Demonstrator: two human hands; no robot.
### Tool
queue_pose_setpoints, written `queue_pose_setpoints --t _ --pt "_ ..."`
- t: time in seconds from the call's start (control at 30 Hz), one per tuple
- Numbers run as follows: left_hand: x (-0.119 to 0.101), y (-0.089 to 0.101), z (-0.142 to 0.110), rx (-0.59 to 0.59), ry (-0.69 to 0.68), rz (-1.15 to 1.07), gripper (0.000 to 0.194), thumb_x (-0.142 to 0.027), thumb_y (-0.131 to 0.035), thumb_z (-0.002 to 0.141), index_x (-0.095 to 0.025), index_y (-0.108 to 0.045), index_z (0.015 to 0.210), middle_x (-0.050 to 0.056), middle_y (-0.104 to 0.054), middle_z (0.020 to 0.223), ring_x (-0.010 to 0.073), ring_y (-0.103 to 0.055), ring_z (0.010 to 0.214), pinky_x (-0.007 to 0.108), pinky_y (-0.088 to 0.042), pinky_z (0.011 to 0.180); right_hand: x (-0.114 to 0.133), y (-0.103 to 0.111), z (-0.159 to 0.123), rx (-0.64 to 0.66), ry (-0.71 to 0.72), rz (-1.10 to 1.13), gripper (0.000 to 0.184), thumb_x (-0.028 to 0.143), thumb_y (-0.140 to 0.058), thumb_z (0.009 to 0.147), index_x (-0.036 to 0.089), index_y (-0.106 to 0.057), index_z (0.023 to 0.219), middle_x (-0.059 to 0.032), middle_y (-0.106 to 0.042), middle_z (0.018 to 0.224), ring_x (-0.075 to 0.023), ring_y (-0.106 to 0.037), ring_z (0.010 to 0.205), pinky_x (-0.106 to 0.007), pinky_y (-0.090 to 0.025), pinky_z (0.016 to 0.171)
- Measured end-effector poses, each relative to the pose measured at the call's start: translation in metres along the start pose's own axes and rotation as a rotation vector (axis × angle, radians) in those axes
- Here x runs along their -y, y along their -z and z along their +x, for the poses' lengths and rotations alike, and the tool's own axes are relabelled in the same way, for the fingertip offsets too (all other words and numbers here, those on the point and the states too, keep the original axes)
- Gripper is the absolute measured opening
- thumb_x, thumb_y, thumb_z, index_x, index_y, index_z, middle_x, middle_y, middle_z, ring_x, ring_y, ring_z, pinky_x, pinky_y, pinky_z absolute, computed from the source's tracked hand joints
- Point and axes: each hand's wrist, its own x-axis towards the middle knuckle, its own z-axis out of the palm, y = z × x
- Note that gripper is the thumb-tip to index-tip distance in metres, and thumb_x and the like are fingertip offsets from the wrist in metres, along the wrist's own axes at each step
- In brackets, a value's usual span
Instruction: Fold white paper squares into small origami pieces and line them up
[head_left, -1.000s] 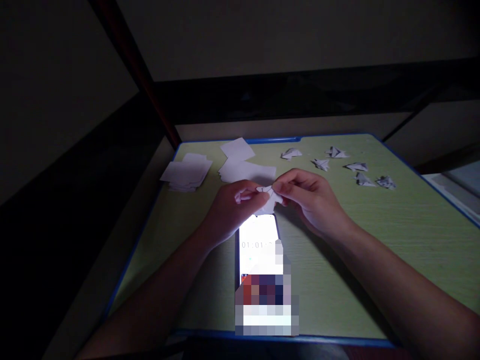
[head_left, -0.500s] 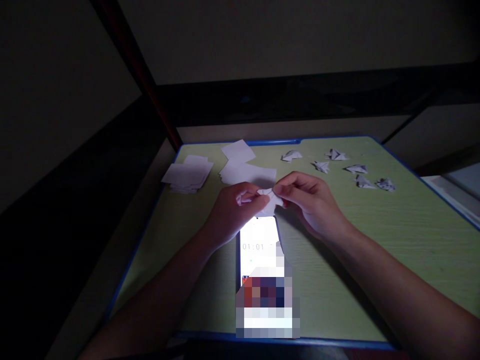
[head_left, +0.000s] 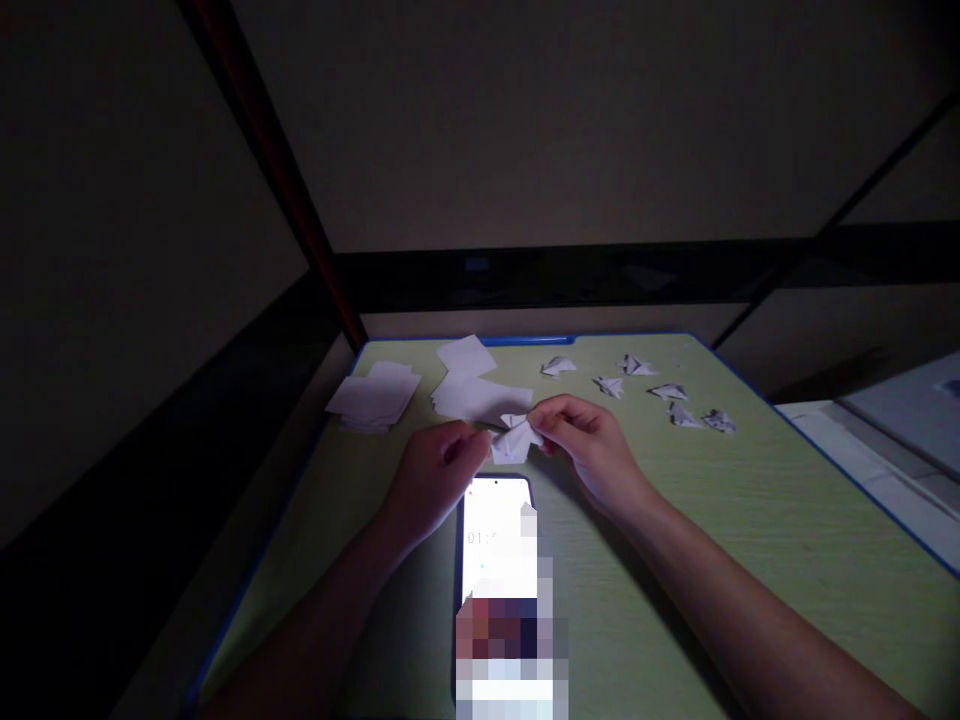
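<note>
Between my two hands is a small folded piece of white paper (head_left: 511,441), creased and partly opened out, held just above the table beyond the phone. My left hand (head_left: 439,470) pinches its left edge between thumb and fingers. On the other side, the thumb and forefinger of my right hand (head_left: 585,445) grip its upper right corner. Right below the paper lies a lit phone (head_left: 495,540) showing a timer, its lower part blurred out by large pixels.
The green table (head_left: 630,560) has a blue rim. A stack of white paper sheets (head_left: 375,395) lies at the left, more sheets (head_left: 472,395) at the back middle. Several folded paper figures (head_left: 636,365) are scattered at the back right. White boxes or boards (head_left: 885,430) stand beyond the right edge.
The view has tilted up and turned slightly right, so the table sits lower. My left hand has shifted to the paper's left edge, leaving more of the folded paper showing.
</note>
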Motion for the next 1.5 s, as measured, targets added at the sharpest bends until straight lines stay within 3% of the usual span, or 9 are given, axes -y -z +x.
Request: queue_pose_setpoints --t 0.17,0.27,0.33,0.4,0.5,0.73,1.07,1.5 --pt "0.005 -0.009 0.002 0.087 0.148 -0.075 0.032 -0.037 -0.051 0.081 -0.016 -0.054 0.056 -0.005 -0.044 0.043 0.0084 -0.04 0.04 0.021 -0.033 0.043 -0.002 0.0 -0.001 0.03 0.013 -0.022 0.015 0.032 -0.073 0.073 0.018 -0.067 0.071 0.0036 -0.055 0.055 -0.009 -0.042 0.05 -0.025 -0.028 0.05" --pt "0.008 -0.01 0.004 -0.007 0.067 -0.076 0.029 -0.033 -0.058 0.077 -0.017 -0.046 0.056 -0.007 -0.042 0.046 0.0075 -0.04 0.044 0.02 -0.033 0.046 -0.002 -0.001 -0.002 0.036 0.004 -0.057 0.018 0.034 -0.072 0.073 0.017 -0.067 0.071 0.0034 -0.054 0.056 -0.0092 -0.042 0.051 -0.026 -0.029 0.051" --pt "0.01 -0.011 0.004 -0.04 0.008 -0.104 0.022 -0.031 -0.06 0.076 -0.016 -0.05 0.063 -0.005 -0.049 0.055 0.0086 -0.047 0.052 0.02 -0.037 0.051 -0.001 -0.001 -0.002 0.041 -0.006 -0.083 0.02 0.035 -0.072 0.073 0.016 -0.067 0.071 0.0032 -0.054 0.056 -0.0093 -0.041 0.051 -0.026 -0.029 0.051" --pt "0.011 -0.012 0.005 0.002 -0.007 -0.158 0.016 -0.031 -0.06 0.077 -0.015 -0.057 0.078 -0.001 -0.059 0.07 0.0116 -0.056 0.065 0.022 -0.044 0.059 -0.001 -0.002 -0.002 0.055 -0.017 -0.096 0.021 0.036 -0.072 0.073 0.016 -0.067 0.072 0.0033 -0.054 0.056 -0.0094 -0.041 0.051 -0.026 -0.028 0.051" --pt "0.011 -0.015 0.005 0.09 0.013 -0.233 0.024 -0.029 -0.061 0.077 -0.014 -0.06 0.095 0.006 -0.067 0.085 0.0162 -0.063 0.08 0.027 -0.049 0.07 -0.001 -0.002 -0.003 0.067 -0.029 -0.106 0.021 0.036 -0.073 0.072 0.016 -0.067 0.071 0.0036 -0.053 0.055 -0.0094 -0.041 0.051 -0.026 -0.027 0.051" --pt "0.008 -0.018 0.003 0.125 0.018 -0.178 0.014 -0.028 -0.06 0.074 -0.015 -0.059 0.068 0.001 -0.063 0.061 0.0123 -0.058 0.058 0.023 -0.045 0.054 -0.004 -0.002 -0.004 0.068 -0.037 -0.108 0.02 0.034 -0.074 0.071 0.015 -0.067 0.07 0.0033 -0.055 0.056 -0.0094 -0.042 0.051 -0.026 -0.028 0.051" --pt "0.007 -0.018 0.004 0.091 -0.001 -0.218 0.012 -0.026 -0.062 0.072 -0.016 -0.06 0.066 -0.001 -0.06 0.056 0.0102 -0.055 0.053 0.022 -0.044 0.052 0.001 -0.002 -0.005 0.171 -0.089 -0.104 0.018 0.034 -0.073 0.072 0.016 -0.069 0.071 0.0033 -0.055 0.055 -0.0081 -0.042 0.05 -0.025 -0.028 0.049" --pt "0.007 -0.017 0.005 0.099 0.028 -0.272 0.016 -0.028 -0.066 0.07 -0.016 -0.06 0.062 -0.001 -0.06 0.056 0.0097 -0.054 0.053 0.022 -0.043 0.051 0.002 -0.006 -0.008 0.117 -0.005 -0.126 0.013 0.029 -0.071 0.073 0.017 -0.067 0.069 0.004 -0.055 0.055 -0.0079 -0.043 0.05 -0.025 -0.031 0.048"
